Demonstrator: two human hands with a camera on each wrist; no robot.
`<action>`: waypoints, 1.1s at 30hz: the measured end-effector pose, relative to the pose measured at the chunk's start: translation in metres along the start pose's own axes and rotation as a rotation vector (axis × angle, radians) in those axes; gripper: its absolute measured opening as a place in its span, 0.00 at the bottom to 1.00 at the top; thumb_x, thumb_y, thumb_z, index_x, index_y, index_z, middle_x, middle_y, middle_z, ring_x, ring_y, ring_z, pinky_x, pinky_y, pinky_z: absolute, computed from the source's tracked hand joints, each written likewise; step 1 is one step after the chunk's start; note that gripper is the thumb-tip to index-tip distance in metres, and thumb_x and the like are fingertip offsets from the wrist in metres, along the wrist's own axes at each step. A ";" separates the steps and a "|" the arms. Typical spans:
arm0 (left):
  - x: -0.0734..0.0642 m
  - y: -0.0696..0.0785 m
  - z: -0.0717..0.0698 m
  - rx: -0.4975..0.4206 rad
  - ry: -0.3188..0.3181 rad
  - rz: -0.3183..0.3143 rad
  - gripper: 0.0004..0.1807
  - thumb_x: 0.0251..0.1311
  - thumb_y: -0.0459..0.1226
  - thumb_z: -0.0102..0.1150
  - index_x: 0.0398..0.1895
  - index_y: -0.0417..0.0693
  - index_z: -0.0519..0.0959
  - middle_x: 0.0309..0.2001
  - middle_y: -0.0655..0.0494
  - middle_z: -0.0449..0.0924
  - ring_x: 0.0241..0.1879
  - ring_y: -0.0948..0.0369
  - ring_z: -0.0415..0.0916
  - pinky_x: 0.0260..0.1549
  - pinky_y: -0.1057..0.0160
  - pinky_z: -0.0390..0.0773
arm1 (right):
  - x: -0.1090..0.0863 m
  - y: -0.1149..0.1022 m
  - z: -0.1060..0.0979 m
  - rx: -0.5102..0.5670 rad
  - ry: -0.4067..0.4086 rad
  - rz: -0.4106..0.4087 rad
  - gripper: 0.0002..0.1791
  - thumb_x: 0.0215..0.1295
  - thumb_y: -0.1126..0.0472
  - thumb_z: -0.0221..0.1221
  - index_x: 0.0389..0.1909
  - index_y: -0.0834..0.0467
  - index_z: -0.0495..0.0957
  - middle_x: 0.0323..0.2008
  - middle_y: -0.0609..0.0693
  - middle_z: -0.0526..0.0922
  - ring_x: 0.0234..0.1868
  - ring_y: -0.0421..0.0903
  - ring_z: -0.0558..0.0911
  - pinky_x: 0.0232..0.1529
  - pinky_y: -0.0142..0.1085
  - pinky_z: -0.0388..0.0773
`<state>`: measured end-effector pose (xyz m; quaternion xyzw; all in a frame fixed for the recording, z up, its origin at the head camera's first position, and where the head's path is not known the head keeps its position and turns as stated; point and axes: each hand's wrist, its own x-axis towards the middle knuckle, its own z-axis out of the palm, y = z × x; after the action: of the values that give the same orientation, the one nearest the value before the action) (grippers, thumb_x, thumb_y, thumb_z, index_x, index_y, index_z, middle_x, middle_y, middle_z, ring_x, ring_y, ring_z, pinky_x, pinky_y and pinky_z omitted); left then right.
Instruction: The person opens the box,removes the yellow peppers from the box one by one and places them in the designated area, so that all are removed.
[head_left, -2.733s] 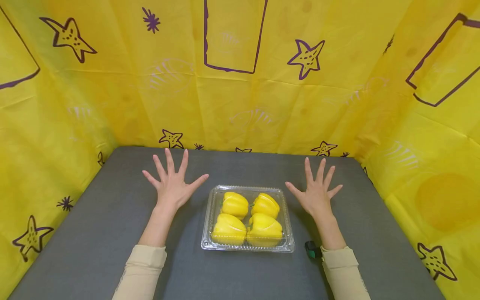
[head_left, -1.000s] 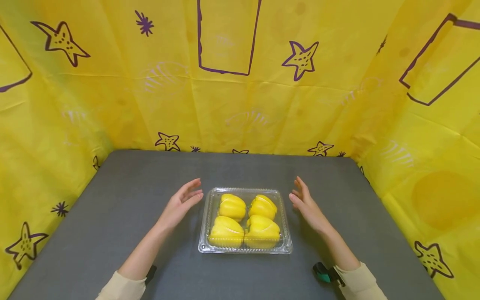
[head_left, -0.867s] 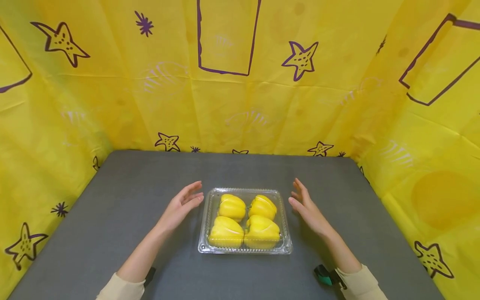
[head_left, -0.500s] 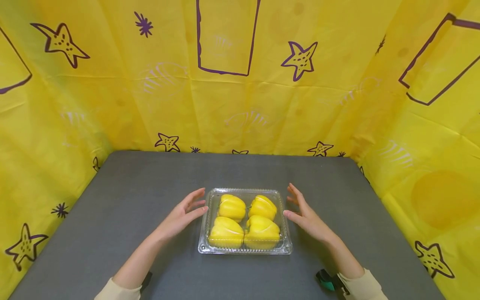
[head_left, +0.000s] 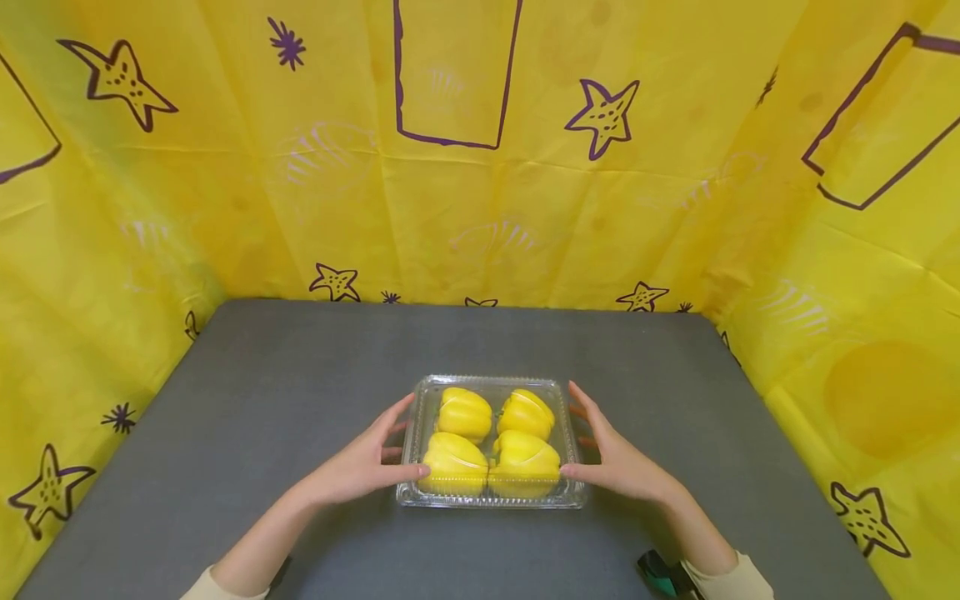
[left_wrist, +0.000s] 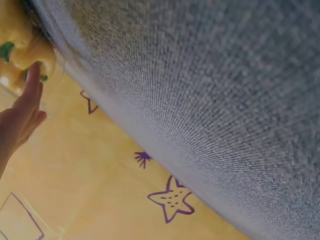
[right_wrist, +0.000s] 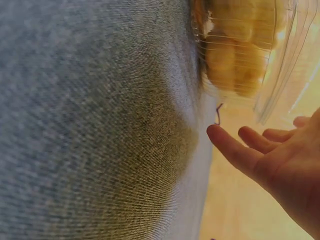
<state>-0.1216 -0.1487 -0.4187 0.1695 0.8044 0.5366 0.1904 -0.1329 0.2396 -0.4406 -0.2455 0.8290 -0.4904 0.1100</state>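
Observation:
A clear plastic clamshell box [head_left: 491, 502] sits on the table with its lid down, holding several yellow bell peppers [head_left: 464, 414]. My left hand [head_left: 363, 458] is at its left side, fingers reaching along the wall and the thumb over the front left part. On the other side is my right hand [head_left: 622, 460], its thumb at the right edge and its fingers slightly bent beside the wall. In the right wrist view, the fingers of the right hand [right_wrist: 280, 160] look apart from the box [right_wrist: 284, 65]. Whether the left fingers press the wall cannot be made out.
The grey table [head_left: 480, 554] reaches back to a yellow cloth [head_left: 450, 217] printed with starfish, which also hangs at both sides. A black and green strap device [head_left: 658, 575] is on the right wrist.
From spread wide beside the box, both hands have turned inward and come to its sides, their thumbs now at its edges. The box and peppers stay in place.

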 end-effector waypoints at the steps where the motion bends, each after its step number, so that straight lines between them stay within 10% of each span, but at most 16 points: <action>1: -0.001 0.000 0.001 0.005 -0.009 0.004 0.57 0.55 0.44 0.71 0.78 0.52 0.40 0.75 0.36 0.41 0.62 0.36 0.66 0.53 0.44 0.74 | -0.001 0.000 0.001 -0.001 -0.008 0.003 0.61 0.57 0.56 0.69 0.77 0.41 0.33 0.77 0.53 0.37 0.73 0.61 0.52 0.59 0.64 0.64; 33: -0.002 -0.007 0.024 0.174 0.042 0.071 0.76 0.37 0.49 0.81 0.78 0.46 0.30 0.77 0.39 0.25 0.72 0.39 0.45 0.64 0.40 0.57 | -0.009 -0.002 0.013 -0.218 -0.081 -0.084 0.76 0.40 0.37 0.76 0.78 0.49 0.30 0.78 0.49 0.29 0.75 0.61 0.40 0.61 0.71 0.50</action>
<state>-0.1082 -0.1331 -0.4332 0.2027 0.8452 0.4746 0.1390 -0.1187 0.2338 -0.4455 -0.3101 0.8611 -0.3914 0.0952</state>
